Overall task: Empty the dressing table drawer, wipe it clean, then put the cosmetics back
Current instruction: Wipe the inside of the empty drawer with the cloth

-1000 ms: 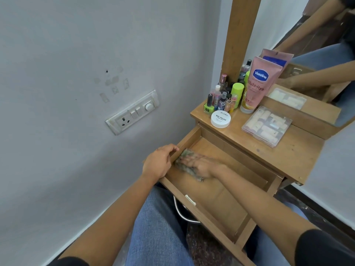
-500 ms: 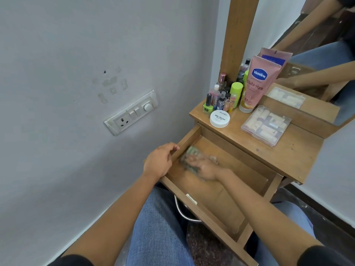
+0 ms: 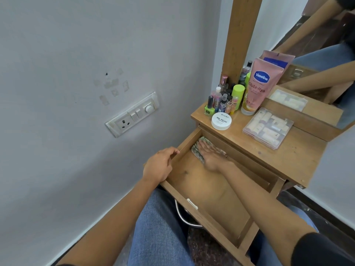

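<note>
Two bare hands are at the open wooden drawer (image 3: 217,194) of the dressing table (image 3: 299,160). The left hand (image 3: 159,166) curls its fingers over the drawer's left side wall, gripping it. The right hand (image 3: 211,154) lies flat, fingers spread, pressing a crumpled green-patterned cloth (image 3: 196,150) into the drawer's far left corner. Up on the tabletop stand the cosmetics: a pink Vaseline tube (image 3: 258,87), a cluster of small nail polish bottles (image 3: 221,101), a round white jar (image 3: 221,120) and a clear flat plastic case (image 3: 269,128).
</note>
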Motion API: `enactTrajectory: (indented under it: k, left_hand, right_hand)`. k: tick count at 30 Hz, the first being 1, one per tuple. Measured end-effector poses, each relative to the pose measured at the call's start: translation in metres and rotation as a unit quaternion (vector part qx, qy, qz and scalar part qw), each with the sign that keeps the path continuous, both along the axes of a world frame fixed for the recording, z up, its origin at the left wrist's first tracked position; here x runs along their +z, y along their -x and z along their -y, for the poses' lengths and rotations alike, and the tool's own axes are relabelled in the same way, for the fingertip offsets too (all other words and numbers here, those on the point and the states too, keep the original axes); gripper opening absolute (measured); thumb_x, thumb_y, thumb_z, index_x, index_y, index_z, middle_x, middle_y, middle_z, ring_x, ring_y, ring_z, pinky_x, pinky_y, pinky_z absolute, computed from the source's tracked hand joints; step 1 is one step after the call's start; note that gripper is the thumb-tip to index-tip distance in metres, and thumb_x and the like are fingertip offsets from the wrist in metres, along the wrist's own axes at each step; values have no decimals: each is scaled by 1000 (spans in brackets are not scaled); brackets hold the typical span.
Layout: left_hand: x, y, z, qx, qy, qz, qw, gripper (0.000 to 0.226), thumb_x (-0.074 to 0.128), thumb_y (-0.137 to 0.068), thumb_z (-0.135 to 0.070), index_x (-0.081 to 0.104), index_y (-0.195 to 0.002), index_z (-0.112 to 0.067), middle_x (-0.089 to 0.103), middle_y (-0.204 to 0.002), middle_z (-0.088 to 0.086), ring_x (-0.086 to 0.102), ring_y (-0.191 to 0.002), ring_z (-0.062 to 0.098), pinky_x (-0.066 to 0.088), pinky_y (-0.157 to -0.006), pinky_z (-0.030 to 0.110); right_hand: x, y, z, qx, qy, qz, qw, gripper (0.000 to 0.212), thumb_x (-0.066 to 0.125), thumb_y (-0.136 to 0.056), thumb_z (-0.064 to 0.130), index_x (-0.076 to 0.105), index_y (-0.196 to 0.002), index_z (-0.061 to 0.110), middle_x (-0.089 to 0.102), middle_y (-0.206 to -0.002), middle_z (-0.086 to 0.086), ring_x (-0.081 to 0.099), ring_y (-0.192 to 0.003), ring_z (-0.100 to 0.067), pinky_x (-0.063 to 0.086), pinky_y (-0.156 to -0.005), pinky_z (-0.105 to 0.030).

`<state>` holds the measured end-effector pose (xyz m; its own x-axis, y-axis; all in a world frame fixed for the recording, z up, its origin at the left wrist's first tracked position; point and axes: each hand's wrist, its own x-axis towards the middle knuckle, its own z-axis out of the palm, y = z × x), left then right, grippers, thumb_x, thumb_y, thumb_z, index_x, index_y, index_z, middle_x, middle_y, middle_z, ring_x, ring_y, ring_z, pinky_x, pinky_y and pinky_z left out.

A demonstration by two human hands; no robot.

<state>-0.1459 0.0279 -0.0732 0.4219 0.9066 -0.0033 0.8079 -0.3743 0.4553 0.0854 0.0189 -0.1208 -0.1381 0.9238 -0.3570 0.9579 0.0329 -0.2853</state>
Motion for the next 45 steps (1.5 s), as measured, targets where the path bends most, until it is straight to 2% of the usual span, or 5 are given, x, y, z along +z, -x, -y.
enactTrajectory:
  k: [12,17,23,31,45]
  left_hand:
    - [-3,0,-3,-4,2,16,1000,38,39,-90,-9,55,-111,-37,65,-115,-15,63,-102,9,55,-79,35]
    - [-3,0,-2,-10,-6,13,1000,37,42,-89,-8,56,-111,-35,66,-113,-12,63,-100,12,54,-80,34]
    - [-1,4,0,-20,2,8,1000,38,41,-92,-8,56,-115,-35,65,-116,-10,63,-98,14,53,-80,35]
    - [-2,2,-3,-15,-11,2,1000,39,39,-92,-10,55,-114,-37,63,-117,-15,62,-100,10,53,-77,31]
    - [-2,2,-4,-23,-9,13,1000,39,42,-89,-6,57,-111,-34,64,-118,-14,62,-104,11,53,-83,32]
  right_hand:
    - [6,42,11,6,67,-82,994,77,47,-94,24,-3,-152,15,-17,-157,-2,-16,-145,-19,-7,-119,-35]
    - [1,75,39,66,63,-97,991,71,39,-94,13,-2,-152,13,-13,-159,-6,-14,-146,-18,-8,-117,-31]
    - [10,35,21,109,22,-52,992,57,24,-102,40,9,-152,17,1,-160,-3,-5,-148,-17,-6,-119,-33]
    - [14,27,7,0,43,-73,996,58,30,-101,15,3,-152,11,-7,-159,-6,-9,-147,-18,-11,-115,-30]
    - [16,67,47,218,110,-93,965,60,35,-96,2,15,-151,13,1,-160,-11,-3,-147,-25,-5,-118,-33]
